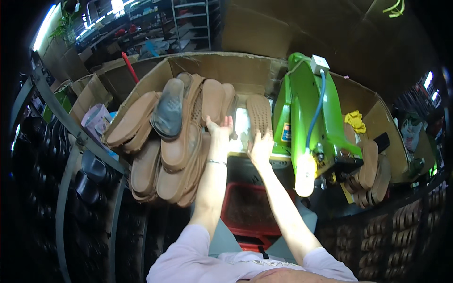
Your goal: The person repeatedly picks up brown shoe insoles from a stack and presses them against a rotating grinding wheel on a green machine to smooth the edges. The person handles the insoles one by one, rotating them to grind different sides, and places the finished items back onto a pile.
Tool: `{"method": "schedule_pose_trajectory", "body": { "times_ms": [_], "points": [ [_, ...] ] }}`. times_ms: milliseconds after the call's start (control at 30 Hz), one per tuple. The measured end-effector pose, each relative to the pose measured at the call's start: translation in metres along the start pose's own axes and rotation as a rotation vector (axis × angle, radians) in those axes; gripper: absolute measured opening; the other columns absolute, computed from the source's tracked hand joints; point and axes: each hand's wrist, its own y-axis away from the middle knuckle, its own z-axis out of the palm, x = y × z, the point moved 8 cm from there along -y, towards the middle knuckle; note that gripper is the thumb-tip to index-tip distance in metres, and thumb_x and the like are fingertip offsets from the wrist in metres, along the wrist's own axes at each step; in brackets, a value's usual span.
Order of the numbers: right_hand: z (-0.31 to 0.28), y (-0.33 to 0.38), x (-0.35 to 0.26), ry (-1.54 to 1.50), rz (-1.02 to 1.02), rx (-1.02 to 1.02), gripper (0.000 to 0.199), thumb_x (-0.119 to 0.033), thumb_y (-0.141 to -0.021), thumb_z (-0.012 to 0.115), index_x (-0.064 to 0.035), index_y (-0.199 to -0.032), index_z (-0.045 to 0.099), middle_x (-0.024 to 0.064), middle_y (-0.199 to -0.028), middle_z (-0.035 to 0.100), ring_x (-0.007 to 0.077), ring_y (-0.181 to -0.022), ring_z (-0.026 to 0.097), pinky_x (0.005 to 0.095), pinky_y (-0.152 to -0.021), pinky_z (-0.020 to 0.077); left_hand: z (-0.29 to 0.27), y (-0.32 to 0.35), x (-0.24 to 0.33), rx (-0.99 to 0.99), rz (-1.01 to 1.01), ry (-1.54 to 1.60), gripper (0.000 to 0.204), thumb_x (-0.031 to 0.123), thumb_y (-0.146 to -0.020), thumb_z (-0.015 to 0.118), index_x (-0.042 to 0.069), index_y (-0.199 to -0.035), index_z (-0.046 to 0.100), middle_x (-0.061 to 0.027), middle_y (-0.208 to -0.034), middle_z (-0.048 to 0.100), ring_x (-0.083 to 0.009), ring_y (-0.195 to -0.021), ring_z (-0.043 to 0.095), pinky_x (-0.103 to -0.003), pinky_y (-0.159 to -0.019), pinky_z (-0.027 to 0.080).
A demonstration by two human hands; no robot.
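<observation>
Tan shoe sole (259, 115) at right hand (261, 148) fingertips; left hand (219, 134) beside

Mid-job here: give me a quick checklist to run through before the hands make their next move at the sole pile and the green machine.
1. Left hand free: ok, open palm, fingers spread, beside the pile of tan soles.
2. Right hand on a sole: cannot tell; it is raised at the lower end of the perforated tan sole, grip unclear.
3. Pile stable: not ok, soles overlap loosely and lean over the cardboard box edge.
4. Dark grey sole on top of the pile: ok, apart from both hands.
5. Green machine clear of hands: ok, right hand is left of it.
6. Red bin below: ok, under the forearms.
</observation>
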Motion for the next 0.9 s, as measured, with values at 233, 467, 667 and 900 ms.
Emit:
{"method": "schedule_pose_trajectory", "body": {
  "times_ms": [233,467,667,900],
  "points": [
    [0.045,-0.043,0.013,0.440,-0.049,0.012,0.026,-0.010,-0.083,0.052,0.0028,-0.104,0.058,0.0336,-0.116,0.055,0.0373,-0.106,0.053,0.0427,-0.087,0.0413,0.000,-0.022,0.000,-0.046,-0.083,0.022,0.076,0.051,-0.087,0.057,0.007,-0.140,0.026,-0.0162,-0.124,0.045,-0.0290,-0.107,0.054,-0.045,-0.091,0.049],
    [0.012,-0.059,0.021,-0.215,0.371,-0.182,0.041,-0.015,-0.085,0.055,0.0021,-0.121,0.048,0.0271,-0.095,0.065,0.0362,-0.085,0.068,0.0493,-0.075,0.0515,0.007,0.062,0.022,-0.144,0.722,-0.561,0.047,0.009,-0.085,0.051,-0.006,-0.127,0.033,-0.0191,-0.125,0.046,-0.0294,-0.093,0.059,-0.036,-0.081,0.050],
    [0.020,-0.001,0.041,-0.243,0.427,-0.153,0.039,-0.015,-0.090,0.054,0.0017,-0.125,0.048,0.0255,-0.111,0.058,0.0347,-0.086,0.066,0.0415,-0.072,0.0544,-0.050,0.193,0.037,-0.490,1.536,-0.902,0.035,0.002,-0.084,0.065,-0.002,-0.108,0.040,-0.0116,-0.105,0.053,-0.0156,-0.091,0.055,-0.030,-0.080,0.046],
    [-0.031,0.167,0.056,-1.979,0.696,-0.582,0.076,-0.002,-0.071,0.065,-0.0012,-0.140,0.035,0.0150,-0.135,0.047,0.0259,-0.119,0.051,0.0391,-0.102,0.0397,-0.125,0.308,0.056,-0.755,1.539,-1.123,0.041,-0.001,-0.080,0.066,-0.002,-0.112,0.041,-0.0159,-0.105,0.055,-0.0196,-0.093,0.058,-0.030,-0.083,0.048]
  ]
}}
